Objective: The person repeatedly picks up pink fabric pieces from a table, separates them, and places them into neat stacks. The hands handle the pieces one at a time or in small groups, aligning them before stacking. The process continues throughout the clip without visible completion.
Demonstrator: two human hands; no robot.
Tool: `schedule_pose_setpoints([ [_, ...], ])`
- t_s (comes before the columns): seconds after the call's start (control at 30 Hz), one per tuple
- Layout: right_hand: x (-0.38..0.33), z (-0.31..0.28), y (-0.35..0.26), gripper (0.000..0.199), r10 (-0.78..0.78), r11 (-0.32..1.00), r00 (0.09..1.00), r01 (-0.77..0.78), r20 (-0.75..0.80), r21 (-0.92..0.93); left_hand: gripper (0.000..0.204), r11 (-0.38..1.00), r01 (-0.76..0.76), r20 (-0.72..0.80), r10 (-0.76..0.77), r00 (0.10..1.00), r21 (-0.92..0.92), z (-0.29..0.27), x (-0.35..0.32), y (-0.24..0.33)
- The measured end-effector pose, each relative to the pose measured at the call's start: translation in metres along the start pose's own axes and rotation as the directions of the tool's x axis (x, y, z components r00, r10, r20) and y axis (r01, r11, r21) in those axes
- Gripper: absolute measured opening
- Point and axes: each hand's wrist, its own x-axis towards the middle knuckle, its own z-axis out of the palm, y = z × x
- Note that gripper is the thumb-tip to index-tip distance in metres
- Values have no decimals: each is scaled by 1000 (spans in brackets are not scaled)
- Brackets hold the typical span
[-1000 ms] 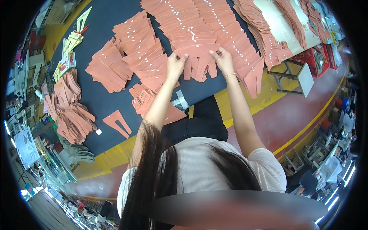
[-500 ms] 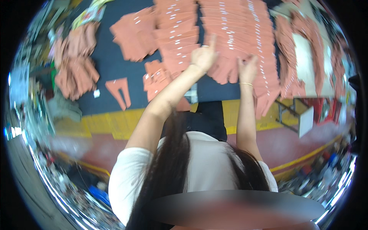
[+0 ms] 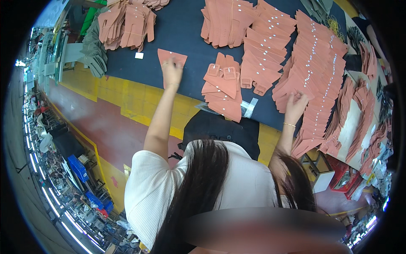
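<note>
Since the earlier frame, the left hand (image 3: 172,73) has swung over to a lone salmon piece (image 3: 164,57) near the table's (image 3: 192,55) front edge, fingers curled over it, grip unclear. The right hand's (image 3: 296,105) fingers bend loosely at a fanned row's (image 3: 305,70) near end, hold unclear; farther left lies a banded bundle (image 3: 134,28).

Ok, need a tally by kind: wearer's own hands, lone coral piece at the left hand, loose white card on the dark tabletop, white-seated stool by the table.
Own hands (left hand, right hand): 2
Lone coral piece: 1
Loose white card: 1
White-seated stool: 1
Total: 5
</note>
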Motion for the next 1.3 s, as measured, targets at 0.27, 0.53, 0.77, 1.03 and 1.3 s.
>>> schedule_pose_setpoints([
  [0.27,-51,26,-85,25,30,981,953,-86,301,176,79,765,643,28,-643,765,29,7,52,-75],
  [0.53,-72,35,-117,20,-38,984,931,-29,363,179,73,789,603,317,-605,730,117,30,87,-110],
  [0.77,-89,49,-128,23,30,999,868,-38,496,5,65,750,659,503,-549,668,-56,54,106,-149],
  [1.03,-87,91,-128,38,181,953,809,-284,559,103,65,740,672,457,-602,654,13,40,104,-129],
  [1.3,-64,95,-136,45,234,656,679,-638,696,402,68,810,587,480,-514,711,-3,64,108,-161],
])
